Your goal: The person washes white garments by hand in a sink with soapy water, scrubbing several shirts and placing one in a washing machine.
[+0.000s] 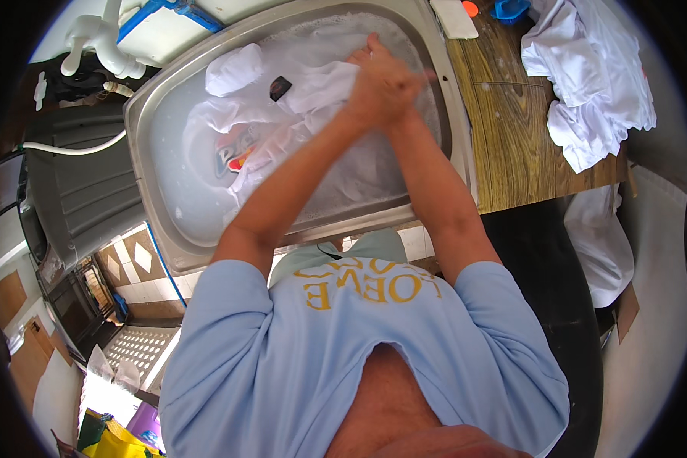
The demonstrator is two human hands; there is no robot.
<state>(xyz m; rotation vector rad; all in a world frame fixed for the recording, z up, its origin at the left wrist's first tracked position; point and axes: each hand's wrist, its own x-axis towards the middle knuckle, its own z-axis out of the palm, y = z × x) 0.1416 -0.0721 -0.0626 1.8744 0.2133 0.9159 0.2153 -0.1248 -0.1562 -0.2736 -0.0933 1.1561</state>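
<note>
Over the right half of a soapy basin (459, 126), my left hand (368, 98) and my right hand (401, 82) are pressed together, one overlapping the other. A few fingertips stick out at the far side and to the right. Motion blur and the overlap hide most of the fingers, so I cannot tell whether cloth is between them. Wet white clothes (324, 85) lie in the cloudy water just left of and below the hands. A white bunched cloth (235, 70) bulges up at the far left. Among the clothes show a small dark piece (280, 88) and a colourful print (240, 153).
Right of the basin stands a wood-patterned table (504, 145) with a heap of white clothes (588, 76), a whitish flat block (455, 18) and a blue object (510, 9). A white tap (99, 42) and hose (76, 149) are at left, beside a dark grey ribbed surface (91, 183).
</note>
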